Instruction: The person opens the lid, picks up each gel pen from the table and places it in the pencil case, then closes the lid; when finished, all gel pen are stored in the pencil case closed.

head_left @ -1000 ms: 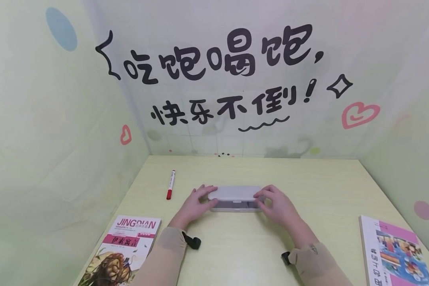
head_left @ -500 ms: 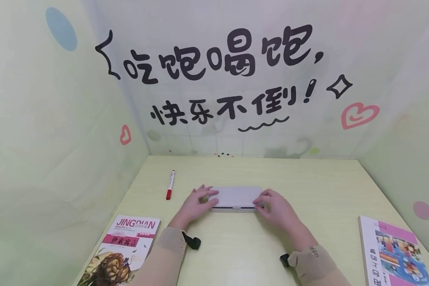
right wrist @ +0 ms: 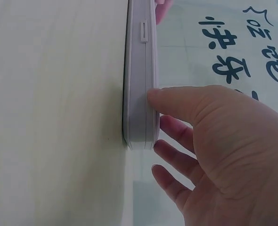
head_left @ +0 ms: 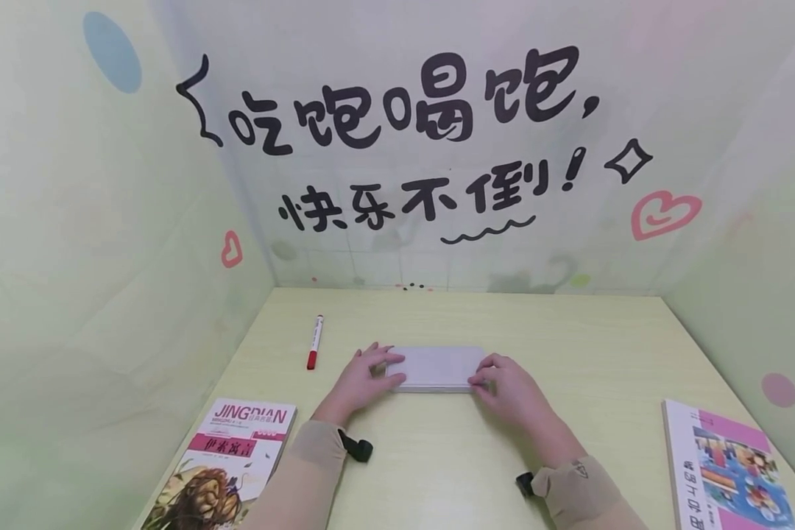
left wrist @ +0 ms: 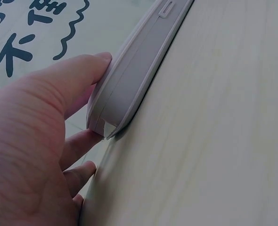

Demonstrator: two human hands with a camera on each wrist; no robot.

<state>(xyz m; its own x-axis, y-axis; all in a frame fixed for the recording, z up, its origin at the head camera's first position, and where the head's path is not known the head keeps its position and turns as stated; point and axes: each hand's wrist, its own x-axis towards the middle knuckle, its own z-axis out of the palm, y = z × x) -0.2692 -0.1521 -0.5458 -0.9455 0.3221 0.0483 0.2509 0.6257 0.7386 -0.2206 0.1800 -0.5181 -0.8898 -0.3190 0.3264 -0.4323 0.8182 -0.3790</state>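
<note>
A pale grey-lilac pencil case (head_left: 437,366) lies flat on the table, its long side facing me and its lid down. My left hand (head_left: 360,377) holds the case's left end, with thumb and index finger on the lid; in the left wrist view another finger touches the end wall of the case (left wrist: 129,84). At the right end, my right hand (head_left: 511,388) grips the case, thumb on the lid's front edge and fingers along the lid and end. A small latch (right wrist: 144,31) shows on the front wall in the right wrist view. The contents are hidden.
A white marker with a red cap (head_left: 314,342) lies on the table (head_left: 570,331) at the back left. One book with a lion cover (head_left: 225,464) is at front left, another with a pink and blue cover (head_left: 729,464) at front right. Printed walls enclose the table.
The pencil case's lid has come down from partly raised to flat, hiding the inside. My right hand has lowered slightly with it. My left hand has stayed nearly still.
</note>
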